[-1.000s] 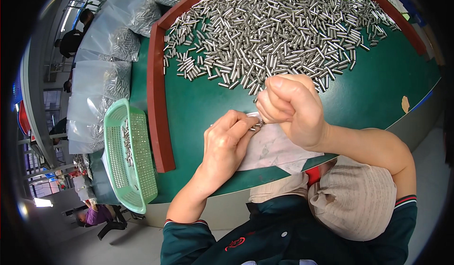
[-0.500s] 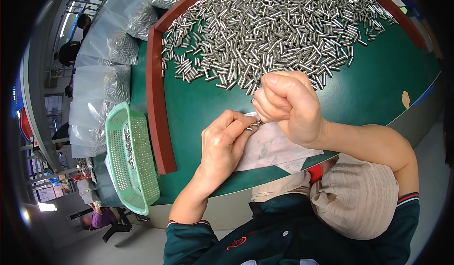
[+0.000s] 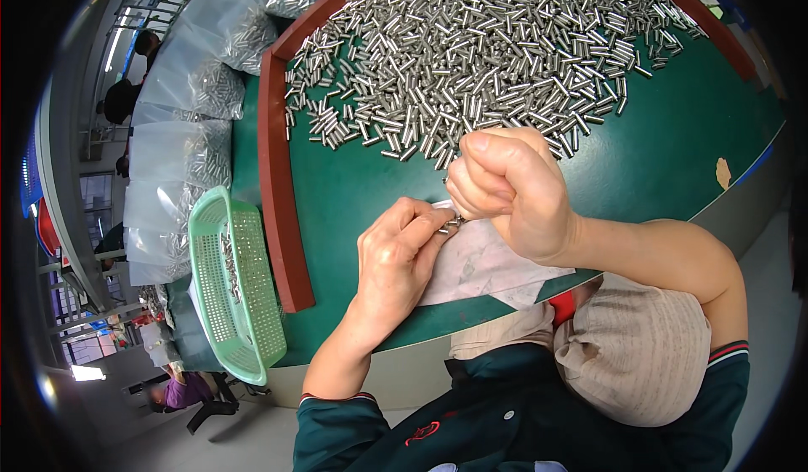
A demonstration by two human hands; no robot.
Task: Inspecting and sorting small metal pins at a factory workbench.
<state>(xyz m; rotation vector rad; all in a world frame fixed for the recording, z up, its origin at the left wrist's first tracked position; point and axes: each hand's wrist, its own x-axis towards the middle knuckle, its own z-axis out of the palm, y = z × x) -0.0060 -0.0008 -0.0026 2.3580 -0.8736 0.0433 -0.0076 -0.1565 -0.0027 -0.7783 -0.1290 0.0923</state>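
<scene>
Metal pins [image 3: 497,59]: heaped widely across the far side of your table, with a few more in your left fingertips.
Since a second ago: your view has shifted slightly; your hands keep nearly the same pose and the heap looks unchanged.
Lie of the heap: pins point every way, mostly lying flat, their long axes crossing.
Green tabletop [image 3: 353,181]: shows between the heap and your hands.
Red rim [image 3: 273,160]: walls the heap and stands between your left hand and the basket.
Clear bags [image 3: 217,89]: pin-filled, in a row beyond the rim on your left.
Green basket [image 3: 259,291]: just outside the rim, with some pins inside.
Right hand [image 3: 513,190]: fingers curled in a fist, just beside your left fingertips, covering part of the cloth; you cannot tell what it encloses.
Left hand [image 3: 394,253]: thumb and fingers pinching pins.
Pale cloth [image 3: 471,270]: spread beneath your hands.
Held pins [image 3: 452,224]: partly hidden, their ends toward your right fist, long axis seemingly slanting up to the right.
</scene>
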